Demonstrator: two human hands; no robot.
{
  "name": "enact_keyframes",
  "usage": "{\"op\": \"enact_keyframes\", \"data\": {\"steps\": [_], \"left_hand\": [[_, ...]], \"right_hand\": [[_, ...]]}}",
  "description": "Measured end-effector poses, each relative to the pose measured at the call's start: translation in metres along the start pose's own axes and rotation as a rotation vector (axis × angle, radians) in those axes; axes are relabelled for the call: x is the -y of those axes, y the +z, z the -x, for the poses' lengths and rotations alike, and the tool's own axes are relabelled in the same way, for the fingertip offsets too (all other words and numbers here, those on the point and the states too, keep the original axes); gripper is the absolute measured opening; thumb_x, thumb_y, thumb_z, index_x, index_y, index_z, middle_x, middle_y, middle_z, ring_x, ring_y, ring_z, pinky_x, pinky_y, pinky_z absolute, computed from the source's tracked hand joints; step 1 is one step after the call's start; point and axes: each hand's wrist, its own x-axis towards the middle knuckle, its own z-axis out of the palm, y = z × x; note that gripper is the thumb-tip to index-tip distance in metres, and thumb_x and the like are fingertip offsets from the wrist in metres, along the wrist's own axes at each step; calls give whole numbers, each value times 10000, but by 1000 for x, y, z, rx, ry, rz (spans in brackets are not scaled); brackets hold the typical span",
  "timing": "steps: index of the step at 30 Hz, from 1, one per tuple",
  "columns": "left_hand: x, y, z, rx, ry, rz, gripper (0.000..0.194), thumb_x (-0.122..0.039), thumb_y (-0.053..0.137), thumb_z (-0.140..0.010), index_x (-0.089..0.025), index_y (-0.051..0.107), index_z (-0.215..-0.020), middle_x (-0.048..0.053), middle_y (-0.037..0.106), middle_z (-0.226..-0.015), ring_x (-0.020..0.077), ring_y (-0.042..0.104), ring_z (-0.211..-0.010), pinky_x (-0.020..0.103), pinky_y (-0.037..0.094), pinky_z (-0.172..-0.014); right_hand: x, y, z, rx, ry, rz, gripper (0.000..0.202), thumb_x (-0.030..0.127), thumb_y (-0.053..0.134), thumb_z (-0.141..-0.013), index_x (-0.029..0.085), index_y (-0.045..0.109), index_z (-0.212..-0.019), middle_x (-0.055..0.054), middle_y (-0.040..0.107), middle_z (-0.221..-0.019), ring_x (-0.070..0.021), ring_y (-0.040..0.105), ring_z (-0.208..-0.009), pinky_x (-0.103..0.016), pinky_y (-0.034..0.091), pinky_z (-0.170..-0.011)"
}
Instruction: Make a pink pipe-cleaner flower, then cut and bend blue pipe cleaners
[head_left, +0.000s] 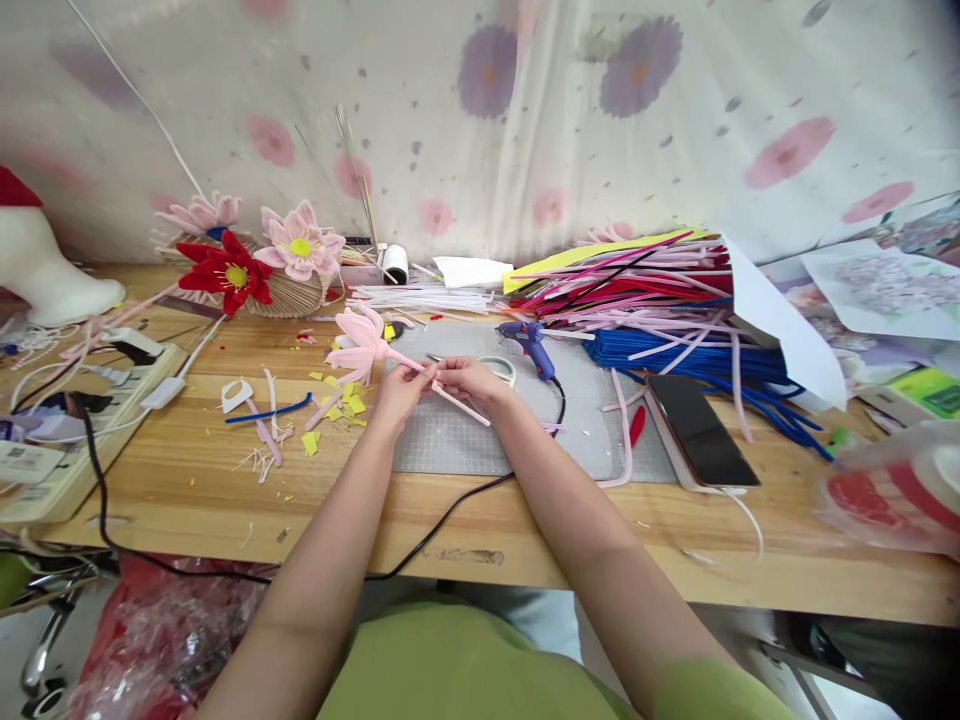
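A pink pipe-cleaner flower (361, 342) lies at a slant in front of me, its bloom to the left and its pale stem running down to the right. My left hand (405, 388) is closed around the stem below the bloom. Right beside it, my right hand (471, 382) pinches the same stem, whose free end sticks out beneath the fingers. Both hands are over a grey cutting mat (450, 455). Behind my right hand sits a roll of tape (504, 368), partly covered. A purple glue gun (531, 346) rests farther right.
Bundled pipe cleaners (660, 350) lie at the back right, near a phone (701, 430). Finished flowers (300, 245) stand at the back left. Yellow scraps (349, 403) litter the left side. A power strip (112, 430) and a black cable (450, 515) cross the table's left and front.
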Motion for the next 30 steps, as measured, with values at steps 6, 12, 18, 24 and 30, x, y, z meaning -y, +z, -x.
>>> {"op": "enact_keyframes", "data": {"steps": [6, 12, 18, 24, 30], "left_hand": [[-7, -2, 4, 23, -7, 13, 323, -347, 729, -589, -134, 595, -791, 20, 654, -701, 129, 620, -627, 274, 501, -635], [-9, -10, 7, 76, -59, -44, 302, -359, 716, -612, -127, 601, -769, 50, 662, -661, 162, 638, -623, 268, 507, -563], [-11, -17, 5, 140, -116, -86, 297, -415, 657, -666, -123, 621, -703, 79, 670, -683, 177, 635, -657, 261, 504, -515], [-9, -20, 4, 117, -104, -97, 278, -394, 660, -656, -119, 625, -640, 73, 656, -636, 156, 606, -589, 242, 480, -486], [-7, -15, 5, 36, -56, -36, 252, -350, 643, -682, -118, 609, -592, 21, 587, -527, 114, 540, -482, 240, 470, -478]], "right_hand": [[3, 4, 1, -37, -156, 136, 219, 309, 628, -624, 129, 550, -721, 44, 541, -555, -18, 344, -396, -177, 209, -392], [9, 13, 3, -103, -200, 275, 192, 305, 589, -649, 139, 523, -721, 53, 527, -527, -32, 360, -403, -181, 257, -419], [8, 19, 6, -85, -241, 486, 139, 280, 522, -713, 152, 502, -761, 40, 556, -568, -59, 431, -468, -191, 317, -489], [11, 24, 13, -215, -319, 757, 232, 277, 521, -741, 192, 416, -930, 60, 579, -621, -95, 513, -556, -214, 353, -572], [24, 33, 19, -315, -274, 1067, 272, 288, 520, -778, 183, 419, -1006, 26, 601, -677, -122, 533, -604, -234, 349, -602]]}}
